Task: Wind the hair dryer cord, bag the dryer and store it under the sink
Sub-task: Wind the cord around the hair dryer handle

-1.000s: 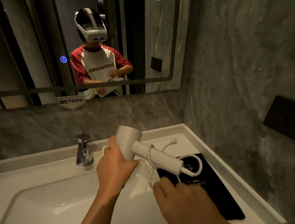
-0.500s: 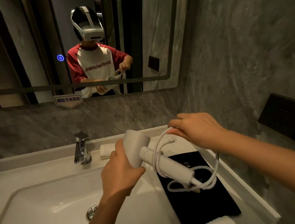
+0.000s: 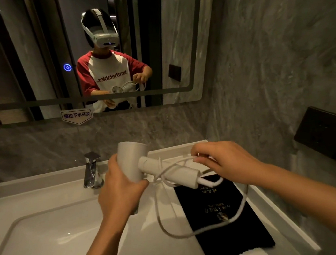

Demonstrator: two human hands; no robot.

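A white hair dryer [image 3: 162, 169] is held above the sink counter, its handle pointing right. My left hand [image 3: 119, 190] grips its barrel. The white cord [image 3: 200, 231] is wrapped around the handle a couple of times and hangs in a wide loose loop below. My right hand [image 3: 225, 161] pinches the cord just right of the handle. A flat black bag [image 3: 221, 214] with gold print lies on the counter under the loop.
A white basin [image 3: 51, 239] lies at the lower left, with a chrome faucet [image 3: 91, 170] behind it. A wide mirror [image 3: 35, 57] hangs on the back wall. Grey marble wall stands close on the right, carrying a black panel [image 3: 326, 138].
My right hand has dropped lower and closer to the handle, carrying the cord. The loop under the dryer hangs wider. My left hand keeps its grip on the barrel.
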